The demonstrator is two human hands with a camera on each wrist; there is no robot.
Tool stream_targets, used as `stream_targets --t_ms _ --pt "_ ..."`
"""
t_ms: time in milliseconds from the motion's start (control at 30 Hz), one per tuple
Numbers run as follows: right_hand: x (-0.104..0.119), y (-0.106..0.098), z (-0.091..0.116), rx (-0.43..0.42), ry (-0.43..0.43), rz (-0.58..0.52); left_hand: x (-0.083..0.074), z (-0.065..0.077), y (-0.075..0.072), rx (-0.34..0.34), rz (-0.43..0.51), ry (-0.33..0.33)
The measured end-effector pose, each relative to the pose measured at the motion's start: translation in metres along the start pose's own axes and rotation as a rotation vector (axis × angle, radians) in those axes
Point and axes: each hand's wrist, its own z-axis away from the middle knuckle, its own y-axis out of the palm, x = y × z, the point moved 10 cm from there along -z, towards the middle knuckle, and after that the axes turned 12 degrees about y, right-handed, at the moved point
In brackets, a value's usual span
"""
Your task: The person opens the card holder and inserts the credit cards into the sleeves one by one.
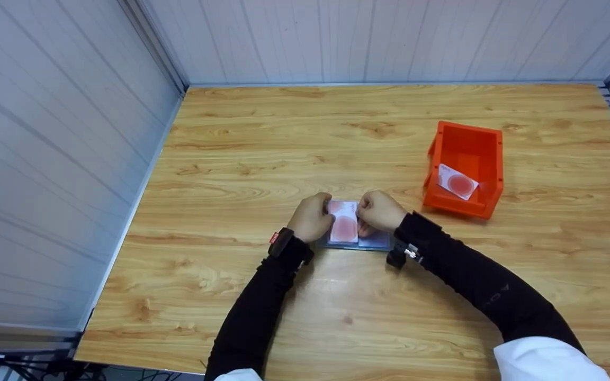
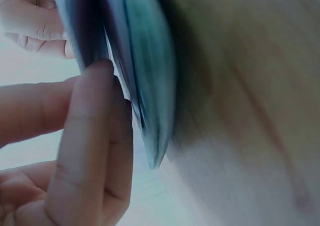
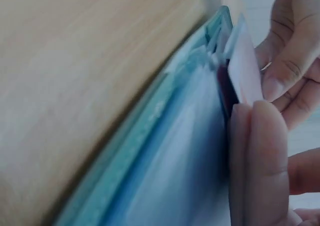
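A teal card holder [image 1: 374, 246] with clear, bluish pages lies spread on the wooden table. On its left side is a white card with a pink disc [image 1: 344, 227]. My left hand [image 1: 310, 218] grips the left edge of the page with the card, thumb on the front and fingers behind it. From the other side, my right hand [image 1: 382, 212] pinches the card's right edge with curled fingers. The left wrist view shows the holder's pages [image 2: 152, 81] fanned apart beside the fingers. In the right wrist view the card [image 3: 245, 66] tilts away from the clear page.
An orange bin [image 1: 464, 210] stands on the table [image 1: 262, 143] to the right, beyond my right hand. Another white card with a pink disc [image 1: 458, 182] leans inside it. Pale panel walls [image 1: 305, 42] border the table at the back and left.
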Motion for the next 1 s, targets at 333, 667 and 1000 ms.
stream_targets --t_ms 333,667,1000 --pt "0.0114 0.0012 0.0024 -0.043 -0.056 0.128 -0.0014 -0.0006 -0.0010 -0.009 -0.006 0.009" --pt "0.0053 0.0015 0.0014 -0.010 -0.045 0.125 -0.0044 -0.0031 0.0023 0.009 -0.009 0.047" --pt "0.0029 0.0025 0.0028 0.046 -0.060 0.071 -0.0048 -0.0037 0.0008 0.004 -0.055 0.079"
